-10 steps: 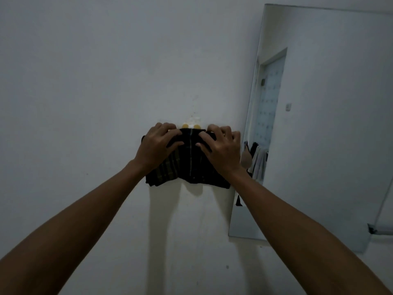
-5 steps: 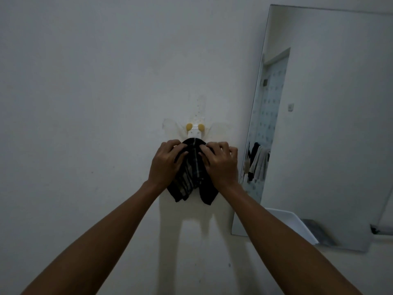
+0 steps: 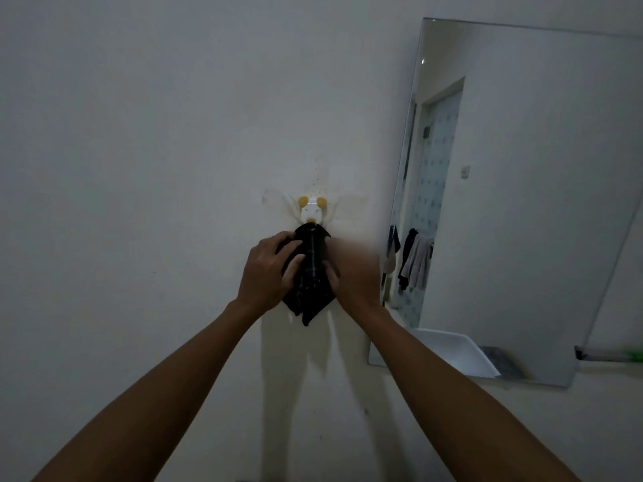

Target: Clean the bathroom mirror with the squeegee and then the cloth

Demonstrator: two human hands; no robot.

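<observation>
On the wall, head view: a dark cloth [image 3: 310,273] hangs from a small hook [image 3: 312,209], with the mirror [image 3: 542,203] at about 3 o'clock from it.
Left hand: the left hand [image 3: 266,273] curls its fingers round the cloth's left side, gripping the fabric.
Right hand: the right hand [image 3: 351,273] is blurred; its fingers seem to close on the cloth's right edge, though the exact hold is hard to read.
Cloth: bunched into a narrow bundle, its top touching the hook's lower tip and a pointed tail drooping toward 6 o'clock; soft woven fabric with a faint check.
Hook: white plastic body with two round yellow knobs, stuck on a clear pad.
Mirror: flat, frameless glass, glossy.
Squeegee: none that I can identify.
Wall: matt pale paint, stained round the hook.
Risk: I judge the cloth only loosely caught, so it may slide off when released; a hard tug could peel the stuck-on hook away.
</observation>
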